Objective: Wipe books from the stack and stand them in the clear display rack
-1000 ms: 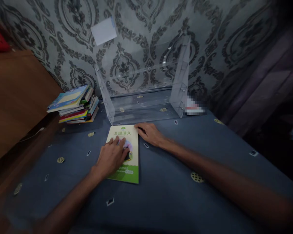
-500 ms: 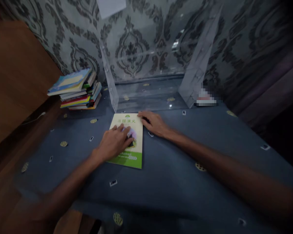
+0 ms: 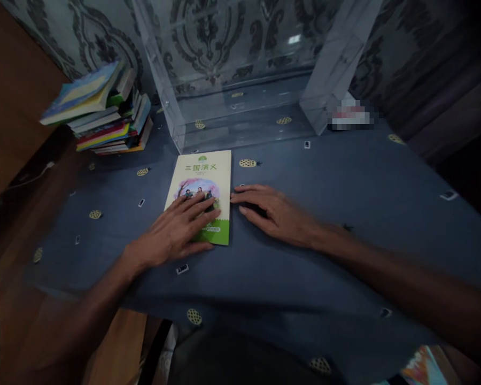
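Observation:
A thin book (image 3: 202, 176) with a cream and green cover and a picture of figures under a pink tree lies face up on the dark blue tablecloth. Flat across its lower left part rests my left hand (image 3: 180, 227), fingers stretched out, covering some of the picture. My right hand (image 3: 274, 214) lies just right of the book, its fingers extended and the fingertips close to the right edge; whether they touch it I cannot tell.
Behind the book stands a clear plastic rack (image 3: 240, 112) with shelves, against a patterned wall. An uneven stack of books (image 3: 104, 115) is at the back left. A blurred-out item (image 3: 350, 115) sits at the back right. Part of a colourful item (image 3: 427, 363) shows at the lower right.
The view has tilted downward. My left hand has slid lower on the book, uncovering more of the picture. My right hand has moved from the top right corner down beside the right edge.

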{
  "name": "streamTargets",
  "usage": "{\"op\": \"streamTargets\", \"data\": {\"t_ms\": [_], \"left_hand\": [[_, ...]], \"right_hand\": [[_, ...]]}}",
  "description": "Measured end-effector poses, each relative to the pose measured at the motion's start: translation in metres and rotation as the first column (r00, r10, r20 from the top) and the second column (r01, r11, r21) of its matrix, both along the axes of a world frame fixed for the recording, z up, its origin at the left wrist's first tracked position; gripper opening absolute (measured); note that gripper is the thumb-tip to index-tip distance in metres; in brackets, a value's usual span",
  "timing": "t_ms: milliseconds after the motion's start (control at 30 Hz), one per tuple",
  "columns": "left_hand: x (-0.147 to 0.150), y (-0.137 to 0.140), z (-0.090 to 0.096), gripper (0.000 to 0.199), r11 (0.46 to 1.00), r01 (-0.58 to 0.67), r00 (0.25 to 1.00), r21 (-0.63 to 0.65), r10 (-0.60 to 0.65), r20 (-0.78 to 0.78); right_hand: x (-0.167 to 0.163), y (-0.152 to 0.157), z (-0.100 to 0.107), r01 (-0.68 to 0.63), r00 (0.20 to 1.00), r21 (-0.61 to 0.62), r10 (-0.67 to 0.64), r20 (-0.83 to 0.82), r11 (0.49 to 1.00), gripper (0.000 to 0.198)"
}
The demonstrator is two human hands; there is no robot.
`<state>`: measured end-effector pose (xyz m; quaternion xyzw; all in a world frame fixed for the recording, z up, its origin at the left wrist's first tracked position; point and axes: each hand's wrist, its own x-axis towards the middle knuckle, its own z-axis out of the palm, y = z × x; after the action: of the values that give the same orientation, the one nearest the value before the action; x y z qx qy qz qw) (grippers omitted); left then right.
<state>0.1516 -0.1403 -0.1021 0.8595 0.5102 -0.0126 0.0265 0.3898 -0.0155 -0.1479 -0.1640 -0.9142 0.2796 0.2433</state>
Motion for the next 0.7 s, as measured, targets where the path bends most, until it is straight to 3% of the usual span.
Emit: {"op": "streamTargets", "data": {"t_ms": [333, 700], "left_hand": [[0.009, 0.003, -0.011, 0.037, 0.965, 0.059, 0.993, 0.255, -0.083, 0.082], [0.006, 0.004, -0.01, 0.036, 0.956, 0.086, 0.985, 0.281, -0.125, 0.123]], "right_hand": [[0.001, 0.003, 0.003, -0.001, 1.0, -0.083, -0.001, -0.027, 0.997, 0.033], [0.0, -0.005, 0.013, -0.028, 0.996, -0.16, 0.013, -0.093, 0.987, 0.031]]}}
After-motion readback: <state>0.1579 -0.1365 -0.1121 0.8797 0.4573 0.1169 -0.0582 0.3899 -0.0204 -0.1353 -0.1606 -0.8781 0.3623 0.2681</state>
